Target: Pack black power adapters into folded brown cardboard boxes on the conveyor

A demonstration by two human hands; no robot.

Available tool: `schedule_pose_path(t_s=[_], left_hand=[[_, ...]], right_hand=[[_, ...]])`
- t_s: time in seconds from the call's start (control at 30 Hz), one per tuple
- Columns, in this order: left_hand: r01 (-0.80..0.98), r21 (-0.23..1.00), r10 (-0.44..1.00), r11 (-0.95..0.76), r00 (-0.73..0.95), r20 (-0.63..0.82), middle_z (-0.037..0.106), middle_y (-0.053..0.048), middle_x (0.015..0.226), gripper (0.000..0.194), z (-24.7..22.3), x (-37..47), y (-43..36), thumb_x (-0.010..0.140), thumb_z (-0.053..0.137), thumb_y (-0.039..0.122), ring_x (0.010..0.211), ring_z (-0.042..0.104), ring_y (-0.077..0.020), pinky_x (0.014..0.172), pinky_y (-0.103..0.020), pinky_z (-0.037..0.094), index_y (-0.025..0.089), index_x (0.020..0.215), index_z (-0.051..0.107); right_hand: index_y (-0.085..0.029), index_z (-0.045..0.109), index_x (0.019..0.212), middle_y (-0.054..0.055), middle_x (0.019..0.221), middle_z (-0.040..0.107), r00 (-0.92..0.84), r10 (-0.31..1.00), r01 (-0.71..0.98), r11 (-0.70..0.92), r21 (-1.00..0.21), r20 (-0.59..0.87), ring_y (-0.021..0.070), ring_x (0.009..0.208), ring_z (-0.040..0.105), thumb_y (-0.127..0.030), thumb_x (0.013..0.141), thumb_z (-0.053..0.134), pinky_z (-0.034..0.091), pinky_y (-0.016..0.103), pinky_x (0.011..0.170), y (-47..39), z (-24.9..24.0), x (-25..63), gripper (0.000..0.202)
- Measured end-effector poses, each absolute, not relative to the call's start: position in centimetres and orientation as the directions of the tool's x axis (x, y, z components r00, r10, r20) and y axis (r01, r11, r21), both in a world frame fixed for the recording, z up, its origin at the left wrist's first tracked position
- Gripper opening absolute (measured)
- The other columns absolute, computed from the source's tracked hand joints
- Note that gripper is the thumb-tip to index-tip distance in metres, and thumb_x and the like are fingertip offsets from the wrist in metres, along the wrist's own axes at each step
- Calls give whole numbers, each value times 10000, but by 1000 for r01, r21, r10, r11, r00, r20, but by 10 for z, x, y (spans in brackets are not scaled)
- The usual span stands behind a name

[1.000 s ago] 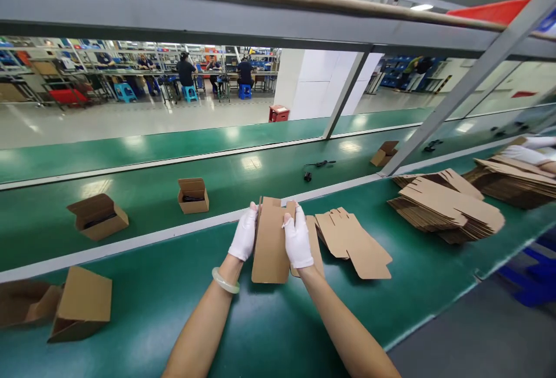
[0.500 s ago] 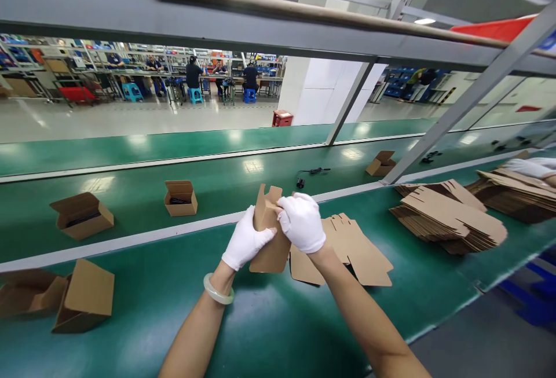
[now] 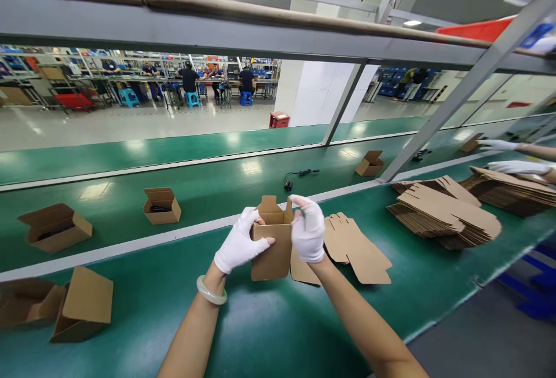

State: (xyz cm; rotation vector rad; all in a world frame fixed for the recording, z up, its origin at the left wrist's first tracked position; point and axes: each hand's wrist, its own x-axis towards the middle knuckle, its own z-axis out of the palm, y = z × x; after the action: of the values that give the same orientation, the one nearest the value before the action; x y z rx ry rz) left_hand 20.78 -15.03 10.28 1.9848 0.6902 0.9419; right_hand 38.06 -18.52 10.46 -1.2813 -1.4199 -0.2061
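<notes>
A brown cardboard box (image 3: pixel 271 256) stands upright in front of me, squared out, with its top open and its flaps raised. My left hand (image 3: pixel 243 242), in a white glove with bare fingertips, grips its left side, thumb on the front panel and fingers at the top edge. At the box's upper right, my right hand (image 3: pixel 309 230), gloved the same way, has its thumb and fingers closed around the side flap. Flat box blanks (image 3: pixel 362 250) lie just right of it, partly behind my right hand.
Two folded open boxes (image 3: pixel 89 303) stand at the left on the green worktop. On the belt beyond are boxes (image 3: pixel 163 207) with dark contents and a black cabled device (image 3: pixel 289 186). Stacked blanks (image 3: pixel 443 216) and a co-worker's gloved hands (image 3: pixel 499 145) are at right. A slanted metal post (image 3: pixel 460 77) rises there.
The box in my hands has opened from a narrow shape to a squared one. My right hand moved from its top to the right flap. Boxes on the belt shifted left. A co-worker's hand reached a box.
</notes>
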Motion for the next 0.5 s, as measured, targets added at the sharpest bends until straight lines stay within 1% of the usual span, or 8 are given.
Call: schedule_pose_path(t_s=[0.03,0.07,0.1,0.17,0.2,0.27,0.37,0.5], left_hand=[[108,836,719,-537,578,387,496,-66,1078,261,104,207,-151,675,671,303,1021,515,-231,876,-362,421,198,826,485],[87,825,697,-558,589,409,478,-79,1138,266,105,206,-151,677,671,299,1069,497,-239,899,-366,409,198,833,481],[69,812,672,-580,604,429,454,-91,1198,270,106,205,-152,677,673,293,1112,476,-247,919,-370,397,199,839,479],[45,786,630,-616,627,458,407,-106,1285,268,108,205,-154,676,676,277,1173,437,-261,945,-377,377,198,841,480],[37,779,616,-627,635,466,392,-108,1310,262,109,206,-154,677,675,269,1190,425,-265,952,-379,372,197,839,481],[26,774,606,-632,639,474,387,-110,1329,262,109,207,-155,675,676,258,1199,420,-271,960,-384,366,198,840,480],[11,789,619,-614,628,472,446,-107,1284,311,107,207,-156,664,685,258,1149,464,-263,946,-381,377,209,880,467],[-50,837,641,-545,619,454,558,-75,1080,345,105,203,-156,676,678,281,1012,535,-231,870,-344,421,220,930,452]], right_hand=[[-185,532,1143,107,1109,589,345,577,671,400,-625,740,211,1026,538,-274,881,363,416,387,874,-185,105,383,324],[-188,477,1218,110,1161,568,375,652,552,414,-724,659,207,1050,535,-299,892,349,426,388,878,-184,107,386,367],[-191,442,1258,109,1168,569,332,760,417,413,-810,559,203,1038,551,-328,900,335,443,385,865,-184,109,388,397],[-184,441,1271,107,1118,606,103,931,161,332,-929,350,204,982,591,-375,898,340,475,375,823,-184,112,389,431],[-174,460,1259,109,1096,620,-11,964,66,266,-962,266,211,964,602,-385,882,373,486,371,806,-185,113,389,440],[-158,488,1237,118,1105,622,-152,978,-51,139,-989,145,229,960,608,-374,812,488,494,366,797,-186,113,387,477],[-161,504,1225,120,1166,596,-203,978,-124,11,-992,36,242,974,607,-321,692,601,487,377,826,-186,111,386,565],[-179,538,1197,112,1198,577,-321,947,-157,-34,-987,18,246,1028,585,-356,678,602,464,408,867,-183,120,394,552]])
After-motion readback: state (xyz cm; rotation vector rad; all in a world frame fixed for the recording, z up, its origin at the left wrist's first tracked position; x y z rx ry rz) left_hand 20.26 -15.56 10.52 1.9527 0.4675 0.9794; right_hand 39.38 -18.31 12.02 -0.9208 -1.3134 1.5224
